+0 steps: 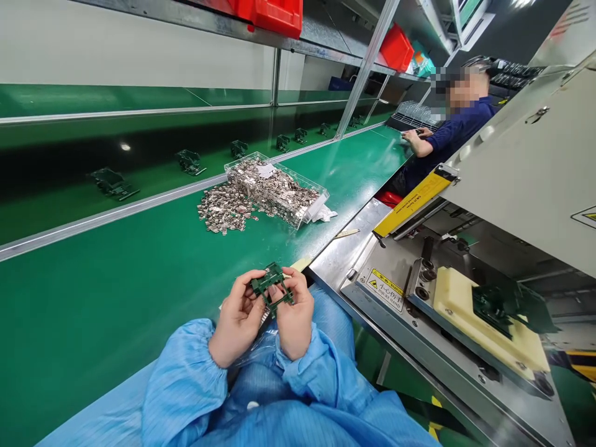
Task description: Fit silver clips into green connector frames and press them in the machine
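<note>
Between my two hands, above my lap at the bench edge, is a dark green plastic part with an open frame. My left hand grips its left side with thumb and fingers. On the other side my right hand holds it, the thumb lying over the frame. Ahead on the green bench stands a clear plastic box full of small shiny metal pieces. A loose heap of metal pieces lies against its left side.
Several similar green parts sit on a dark green belt behind a metal rail. At right is a machine with a cream fixture holding a green part, beside a yellow safety bar. A co-worker in dark blue sits farther along. Red bins rest overhead.
</note>
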A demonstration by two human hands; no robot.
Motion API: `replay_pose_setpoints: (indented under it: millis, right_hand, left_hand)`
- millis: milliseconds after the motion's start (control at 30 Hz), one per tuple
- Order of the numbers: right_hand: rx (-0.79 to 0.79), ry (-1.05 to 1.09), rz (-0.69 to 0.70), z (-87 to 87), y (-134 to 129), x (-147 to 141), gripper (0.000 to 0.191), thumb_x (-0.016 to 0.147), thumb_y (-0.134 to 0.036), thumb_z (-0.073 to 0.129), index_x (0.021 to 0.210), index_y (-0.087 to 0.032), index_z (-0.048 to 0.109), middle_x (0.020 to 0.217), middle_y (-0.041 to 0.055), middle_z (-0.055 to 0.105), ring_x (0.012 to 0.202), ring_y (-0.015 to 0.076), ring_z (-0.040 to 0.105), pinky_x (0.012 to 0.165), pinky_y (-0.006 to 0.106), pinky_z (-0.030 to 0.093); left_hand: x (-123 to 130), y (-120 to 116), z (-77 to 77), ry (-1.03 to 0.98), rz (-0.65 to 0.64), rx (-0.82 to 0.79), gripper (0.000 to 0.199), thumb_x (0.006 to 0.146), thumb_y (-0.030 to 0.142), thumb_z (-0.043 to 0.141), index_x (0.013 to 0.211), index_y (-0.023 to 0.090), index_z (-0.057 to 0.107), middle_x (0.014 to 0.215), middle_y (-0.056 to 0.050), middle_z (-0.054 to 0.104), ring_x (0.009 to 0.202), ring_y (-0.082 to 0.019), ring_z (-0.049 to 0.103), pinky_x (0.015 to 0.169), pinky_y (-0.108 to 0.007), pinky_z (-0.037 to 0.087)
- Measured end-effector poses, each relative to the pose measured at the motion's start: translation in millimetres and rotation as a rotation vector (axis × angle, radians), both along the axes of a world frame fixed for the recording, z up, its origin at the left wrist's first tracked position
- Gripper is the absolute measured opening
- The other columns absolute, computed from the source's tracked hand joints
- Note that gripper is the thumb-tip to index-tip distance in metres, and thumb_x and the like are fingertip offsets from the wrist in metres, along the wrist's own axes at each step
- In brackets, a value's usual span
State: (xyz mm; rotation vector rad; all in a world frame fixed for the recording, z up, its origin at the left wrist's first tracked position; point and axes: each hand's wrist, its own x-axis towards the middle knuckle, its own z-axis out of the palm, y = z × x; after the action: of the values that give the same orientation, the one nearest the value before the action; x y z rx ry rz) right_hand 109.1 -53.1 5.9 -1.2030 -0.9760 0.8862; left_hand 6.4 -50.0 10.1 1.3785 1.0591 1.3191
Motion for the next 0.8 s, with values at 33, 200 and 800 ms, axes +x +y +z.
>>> replay_pose_setpoints:
  millis: [33,200,800]
  right_hand:
    - [-0.003,0.075,0.019,-0.3,0,0,0.025,0.077,-0.037,0.071,0.075,-0.02,0.052,0.11,0.0086,0.056,0.095,0.0213,0.057,0.082,0.033,0.049]
    - [0.027,0.197,0.173,4.4,-2,15,0.029,0.077,-0.036,0.073,0.091,-0.022,0.052,0.107,0.006,0.06,0.096,0.0197,0.059,0.081,0.03,0.05]
    - [0.522,-0.195,-1.02,69.7,-150,258,0.06,0.072,-0.051,0.077,0.12,-0.021,0.056,0.114,0.0095,0.061,0.106,0.027,0.059,0.089,0.043,0.049]
  left_hand:
    - [0,0,0.0,-0.01,-0.008,0.011,0.032,0.083,0.025,0.06,0.113,0.02,0.052,0.102,-0.007,0.065,0.083,-0.016,0.067,0.07,-0.025,0.055]
    - [-5,1,5.9,-0.007,-0.044,0.0,0.035,0.083,0.029,0.062,0.115,0.02,0.051,0.103,-0.007,0.066,0.085,-0.015,0.066,0.073,-0.024,0.055]
    - [198,30,109.7,0.427,-0.882,0.402,0.058,0.079,0.043,0.065,0.13,0.019,0.052,0.133,-0.013,0.057,0.12,-0.031,0.056,0.1,-0.043,0.048]
